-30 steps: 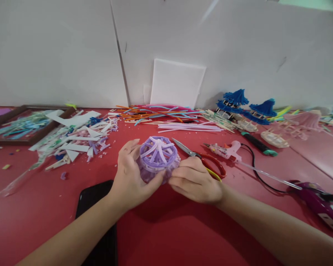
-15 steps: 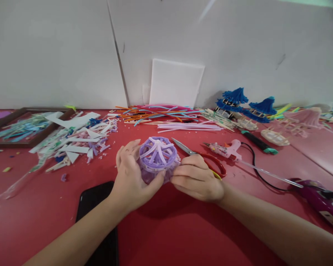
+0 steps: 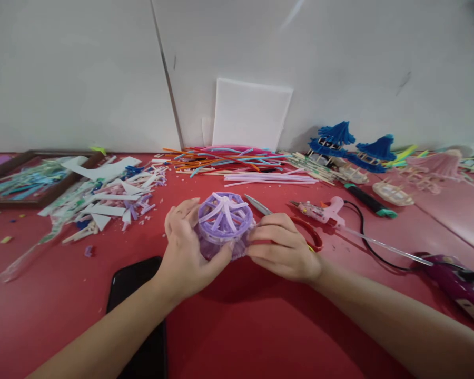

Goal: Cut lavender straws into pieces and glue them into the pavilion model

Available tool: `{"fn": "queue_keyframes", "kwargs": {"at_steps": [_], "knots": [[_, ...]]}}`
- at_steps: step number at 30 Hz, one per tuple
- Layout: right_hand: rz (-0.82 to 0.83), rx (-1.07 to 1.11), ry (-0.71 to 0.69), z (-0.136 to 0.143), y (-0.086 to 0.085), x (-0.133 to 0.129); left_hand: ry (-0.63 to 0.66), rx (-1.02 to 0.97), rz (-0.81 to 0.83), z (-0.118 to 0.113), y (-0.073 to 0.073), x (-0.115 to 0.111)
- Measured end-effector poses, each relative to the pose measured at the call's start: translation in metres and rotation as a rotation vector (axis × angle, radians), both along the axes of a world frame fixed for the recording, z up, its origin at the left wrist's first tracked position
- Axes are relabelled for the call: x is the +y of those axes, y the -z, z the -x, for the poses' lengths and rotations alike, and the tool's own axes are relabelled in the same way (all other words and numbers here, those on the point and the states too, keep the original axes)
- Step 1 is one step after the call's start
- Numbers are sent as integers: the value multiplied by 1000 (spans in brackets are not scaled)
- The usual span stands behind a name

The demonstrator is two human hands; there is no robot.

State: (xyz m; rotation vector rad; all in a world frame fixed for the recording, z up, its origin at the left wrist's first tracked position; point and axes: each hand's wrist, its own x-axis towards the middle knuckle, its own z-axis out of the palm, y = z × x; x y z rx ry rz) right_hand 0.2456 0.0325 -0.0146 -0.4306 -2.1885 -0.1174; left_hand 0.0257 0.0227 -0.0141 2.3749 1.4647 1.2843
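Purple model (image 3: 226, 215): your left hand (image 3: 185, 247) cradles it, your right hand (image 3: 282, 246) pinches its right edge; likely shaping, needing steadiness next.

It's softly, rather dimly lit here; pale glare slants across the grey-white wall panel (image 3: 339, 68), upper right of centre. Soft shadow darkens the glossy red tabletop (image 3: 205, 337) at lower centre. The round purple openwork model (image 3: 226, 213) mid-frame shows clearly; the pale-pink tiered model (image 3: 438, 164) at right looks smeared.
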Motion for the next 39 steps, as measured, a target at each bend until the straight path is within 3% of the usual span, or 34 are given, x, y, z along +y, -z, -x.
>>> {"fn": "queue_keyframes", "kwargs": {"at_steps": [7, 10, 15, 23, 28, 36, 39], "knots": [[-186, -99, 40, 5, -10, -4, -27, 58, -55, -3, -6, -3], [-186, -91, 39, 11, -10, -6, -61, 45, -109, -4, -7, -3], [-163, -48, 70, 9, -7, -7, -130, 73, -45, -4, -8, -2], [-156, -64, 97, 9, -5, -10, -66, 77, -74, -3, -5, -1], [-144, -46, 92, 13, -4, -9, -86, 78, -55, -2, -6, -1], [-277, -116, 42, 10, -7, -7, -79, 63, -52, -2, -7, -1], [-234, -105, 79, 12, -8, -8, -83, 74, -53, -1, -6, -2]]}}
